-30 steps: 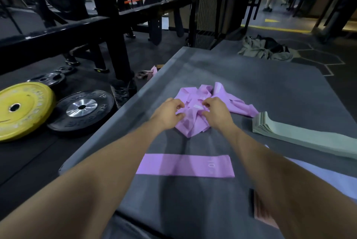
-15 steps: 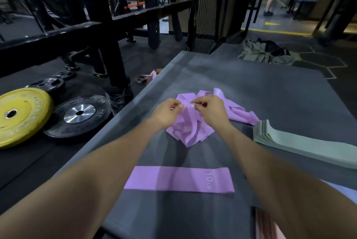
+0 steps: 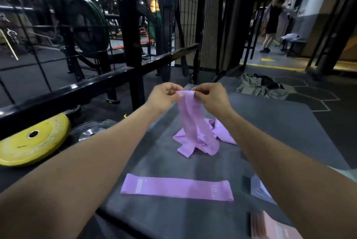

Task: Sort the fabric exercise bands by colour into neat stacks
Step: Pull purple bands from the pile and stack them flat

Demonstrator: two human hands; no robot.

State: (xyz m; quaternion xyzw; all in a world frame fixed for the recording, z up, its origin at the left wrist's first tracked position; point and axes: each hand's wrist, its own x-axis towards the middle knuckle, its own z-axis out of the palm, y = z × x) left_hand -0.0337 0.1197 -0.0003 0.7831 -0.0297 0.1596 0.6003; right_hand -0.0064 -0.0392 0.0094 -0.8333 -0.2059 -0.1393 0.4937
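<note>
Dark, matte gym mat (image 3: 270, 132) lies under us; over its middle our left hand (image 3: 162, 95) and right hand (image 3: 212, 96) pinch the top edge of a soft lilac band (image 3: 190, 121), its tail drooping onto the crumpled lilac pile (image 3: 222, 134). Nearer us on the mat, one flat band (image 3: 176, 188).

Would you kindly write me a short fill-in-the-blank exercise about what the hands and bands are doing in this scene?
1. Both hands, left hand and right hand, pinch the top of a ____ band.
2. The held band hangs down to a loose ____ of bands.
3. One flat band lies on the grey ____.
4. The weight plate on the left is ____.

Missing words: purple; pile; mat; yellow
</note>
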